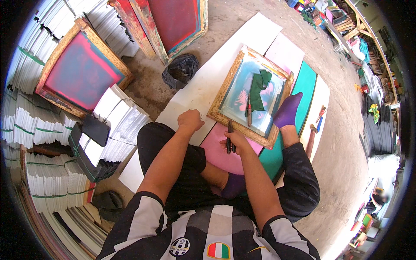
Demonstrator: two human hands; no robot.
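Note:
My right hand (236,141) is wrapped round black-handled pliers (230,135), whose jaws point away from me, close to the near edge of a wooden screen-printing frame (222,100). The frame lies tilted on the sheets, its blue mesh marked with pale pink leaf shapes. On the mesh rest a dark green cloth strip (257,96) and a slim tool with a reddish-brown handle (249,116). Left of the frame, my left hand (190,121) is closed over the white sheet (182,103); whatever its fingers hold is too small to name.
To the right lie a wooden-handled tool (310,141) and a tool with red and blue handles (320,119). A black plastic bag (180,70) sits beyond the white sheet. Another framed screen (84,65) leans on paper stacks at left. My sock-covered foot (287,110) touches the frame's right side.

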